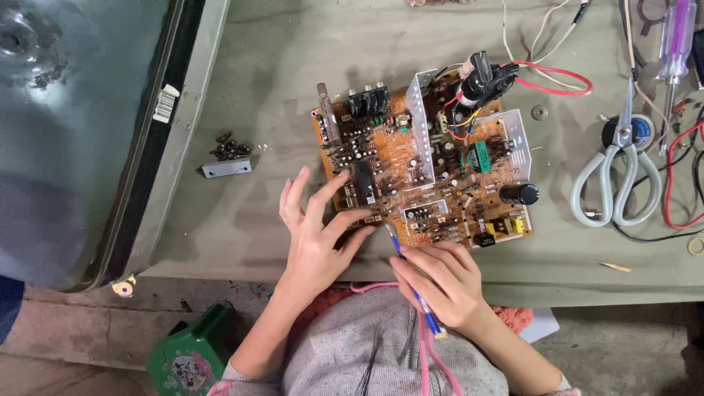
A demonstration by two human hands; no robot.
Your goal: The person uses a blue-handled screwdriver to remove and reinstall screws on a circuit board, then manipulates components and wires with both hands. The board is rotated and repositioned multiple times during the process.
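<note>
Your right hand (pixel 440 282) pinches a blue pen-like tool (pixel 411 282), its tip at the near edge of the orange circuit board (pixel 422 176). Your left hand (pixel 317 235) holds nothing, its spread fingers (pixel 334 189) touching the board's near left corner.

Orange circuit board (pixel 433 172) lies flat; blue pen (pixel 413 286) slants upward.

one circuit board (pixel 425 172), one scissors (pixel 617 172), two hands (pixel 315 238)

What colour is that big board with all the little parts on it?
The circuit board is orange-brown, seen best in the head view.
</note>
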